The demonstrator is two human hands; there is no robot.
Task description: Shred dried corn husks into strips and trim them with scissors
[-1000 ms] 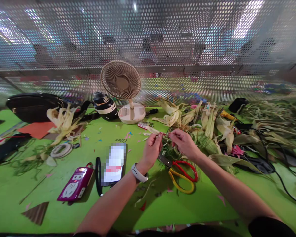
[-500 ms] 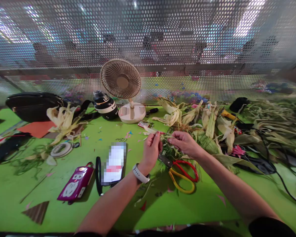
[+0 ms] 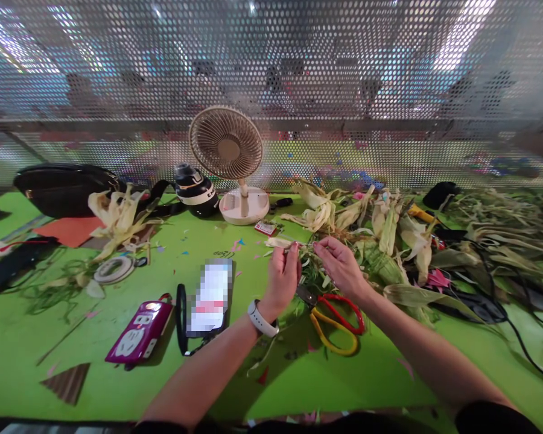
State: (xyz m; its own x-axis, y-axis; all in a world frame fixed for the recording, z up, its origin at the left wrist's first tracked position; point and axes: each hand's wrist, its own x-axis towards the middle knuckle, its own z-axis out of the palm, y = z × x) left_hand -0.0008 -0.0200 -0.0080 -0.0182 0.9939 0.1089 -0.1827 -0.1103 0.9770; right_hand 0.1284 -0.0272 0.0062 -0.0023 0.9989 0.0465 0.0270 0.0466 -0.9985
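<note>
My left hand [image 3: 284, 274], with a white watch on its wrist, is closed in a pinch on a pale strip of corn husk [image 3: 278, 242] whose end juts out to the left. Close by on the right, my right hand [image 3: 340, 263] pinches something thin between thumb and fingertips, level with the left fingertips; it is too small to name. Scissors [image 3: 332, 319] with one red and one yellow handle lie below the hands, their blades partly over green shreds. Behind and right of the hands is a heap of corn husks [image 3: 384, 217].
A fan [image 3: 228, 150] and a black bottle [image 3: 196, 191] stand at the back before a perforated metal screen. A phone [image 3: 209, 298] and a purple case [image 3: 140, 331] lie left. Further left are tape [image 3: 114, 269], another husk bunch [image 3: 117, 220] and a black bag [image 3: 66, 190]. Cables run at right.
My hands have shifted slightly right, and a small gap with something thin now shows between the fingertips. The husk strip has moved a little with the left hand. The camera view shifted slightly.
</note>
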